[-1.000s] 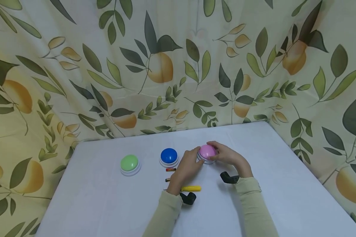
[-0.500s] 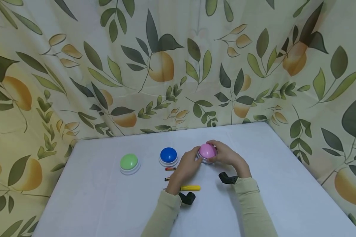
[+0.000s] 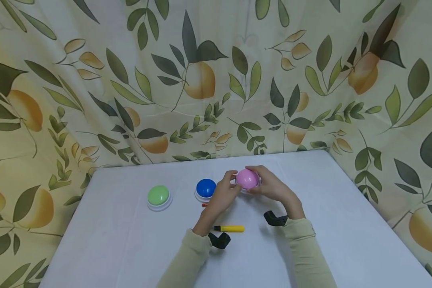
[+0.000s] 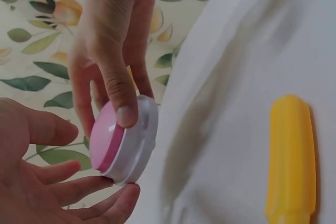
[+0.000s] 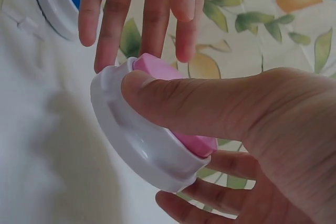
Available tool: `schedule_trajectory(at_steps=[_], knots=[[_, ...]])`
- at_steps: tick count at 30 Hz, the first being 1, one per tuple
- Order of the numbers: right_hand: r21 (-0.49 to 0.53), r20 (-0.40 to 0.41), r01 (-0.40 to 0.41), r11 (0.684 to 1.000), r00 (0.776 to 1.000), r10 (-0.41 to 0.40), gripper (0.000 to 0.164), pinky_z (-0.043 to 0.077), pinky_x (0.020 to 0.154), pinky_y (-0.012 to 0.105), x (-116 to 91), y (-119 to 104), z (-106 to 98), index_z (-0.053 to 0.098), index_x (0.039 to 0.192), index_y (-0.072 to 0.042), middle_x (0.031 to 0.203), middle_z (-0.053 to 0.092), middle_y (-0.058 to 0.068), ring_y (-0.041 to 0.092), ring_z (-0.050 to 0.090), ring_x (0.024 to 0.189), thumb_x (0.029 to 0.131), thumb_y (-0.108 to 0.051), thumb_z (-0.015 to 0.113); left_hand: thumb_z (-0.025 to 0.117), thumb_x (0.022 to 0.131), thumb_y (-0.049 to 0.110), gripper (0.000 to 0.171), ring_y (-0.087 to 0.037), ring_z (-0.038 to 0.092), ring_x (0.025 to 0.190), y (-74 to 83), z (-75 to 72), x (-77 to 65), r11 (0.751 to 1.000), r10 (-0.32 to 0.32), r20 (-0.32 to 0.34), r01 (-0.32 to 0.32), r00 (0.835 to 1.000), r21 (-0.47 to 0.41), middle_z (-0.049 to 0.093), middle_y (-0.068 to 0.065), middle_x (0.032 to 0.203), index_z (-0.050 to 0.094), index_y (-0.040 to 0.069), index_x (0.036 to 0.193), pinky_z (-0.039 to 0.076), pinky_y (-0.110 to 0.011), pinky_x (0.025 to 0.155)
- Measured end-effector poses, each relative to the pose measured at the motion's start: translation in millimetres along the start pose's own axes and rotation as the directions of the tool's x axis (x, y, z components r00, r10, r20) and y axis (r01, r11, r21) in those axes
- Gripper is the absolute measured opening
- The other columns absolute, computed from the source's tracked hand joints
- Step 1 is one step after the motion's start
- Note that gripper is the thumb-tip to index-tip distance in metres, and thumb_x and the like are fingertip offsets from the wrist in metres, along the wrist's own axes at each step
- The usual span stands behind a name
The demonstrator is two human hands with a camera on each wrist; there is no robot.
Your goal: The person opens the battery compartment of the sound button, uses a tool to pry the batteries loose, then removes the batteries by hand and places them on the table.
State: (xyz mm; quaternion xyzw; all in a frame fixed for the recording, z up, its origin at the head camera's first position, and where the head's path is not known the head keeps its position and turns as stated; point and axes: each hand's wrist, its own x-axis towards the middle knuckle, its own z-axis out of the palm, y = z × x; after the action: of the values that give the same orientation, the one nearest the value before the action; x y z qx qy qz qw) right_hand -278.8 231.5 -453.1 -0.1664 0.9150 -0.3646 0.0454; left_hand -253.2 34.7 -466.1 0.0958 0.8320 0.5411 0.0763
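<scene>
While the pink button [image 3: 247, 179] is pinched in the right grip [image 3: 273, 187], the hold of the left grip [image 3: 225, 195] appears to have been loosened: the left hand has been drawn a little toward nine o'clock since half a second ago, and its fingers are now spread. The button has likewise been shifted slightly toward ten o'clock. From this it may be judged that the button is now carried chiefly by the right grip, and that its handling is under way rather than finished.

In the head view, the button is found at two o'clock from the left grip and between nine and ten o'clock from the right. In the right wrist view, its white base [image 5: 131, 135] is held tilted, with the right thumb [image 5: 178, 103] laid across it; whether the rim is touched by a left fingertip [image 5: 103, 64] cannot be told for certain. From the left grip, the blue button [image 3: 206, 188] is seen between nine and ten o'clock, the green button [image 3: 158, 195] farther out at nine, and a yellow-handled tool [image 3: 231, 229], laid on the tabletop [image 3: 129, 248], between five and six.
</scene>
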Motion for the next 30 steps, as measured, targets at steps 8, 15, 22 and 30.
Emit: schedule_trajectory(at_steps=[8,15,22,30], knots=[[0.003,0.02,0.036,0.999,0.999,-0.036,0.079,0.048,0.111,0.064,-3,-24,1,0.049,0.151,-0.004,0.148,0.051,0.023,0.044,0.054,0.135,0.082,-0.008,0.087,0.056,0.107,0.026,0.052,-0.034,0.061,0.132,3.5,-21.1,-20.9,0.999,0.024,-0.003,-0.024,1.0,-0.022,0.052,-0.014,0.157,0.041,0.013,0.155,0.06,-0.048,0.1],[-0.009,0.053,0.077,0.997,0.996,-0.077,0.079,0.051,0.109,0.062,-6,-41,9,0.049,0.152,-0.005,0.147,0.051,0.021,0.041,0.055,0.134,0.082,-0.007,0.086,0.059,0.107,0.031,0.053,-0.033,0.061,0.132,0.9,-34.3,-40.2,1.0,0.021,-0.009,-0.021,1.0,0.006,0.05,-0.012,0.158,0.04,0.017,0.155,0.06,-0.047,0.099],[-0.051,0.052,0.129,0.99,0.991,-0.126,0.077,0.053,0.106,0.061,-15,-63,12,0.051,0.151,-0.008,0.147,0.052,0.019,0.039,0.055,0.132,0.083,-0.011,0.088,0.059,0.106,0.031,0.053,-0.031,0.061,0.13,6.9,-44.2,-58.4,1.0,-0.002,-0.039,0.002,0.999,0.0,0.05,-0.01,0.158,0.04,0.02,0.155,0.064,-0.046,0.088],[-0.113,0.017,0.175,0.978,0.985,-0.174,0.077,0.055,0.105,0.057,-24,-84,16,0.051,0.151,-0.008,0.149,0.051,0.016,0.037,0.051,0.134,0.084,-0.014,0.088,0.06,0.106,0.022,0.054,-0.032,0.061,0.13,11.3,-51.5,-72.0,0.999,0.045,-0.063,-0.046,0.997,-0.006,0.052,-0.012,0.155,0.04,0.014,0.155,0.058,-0.05,0.103]])
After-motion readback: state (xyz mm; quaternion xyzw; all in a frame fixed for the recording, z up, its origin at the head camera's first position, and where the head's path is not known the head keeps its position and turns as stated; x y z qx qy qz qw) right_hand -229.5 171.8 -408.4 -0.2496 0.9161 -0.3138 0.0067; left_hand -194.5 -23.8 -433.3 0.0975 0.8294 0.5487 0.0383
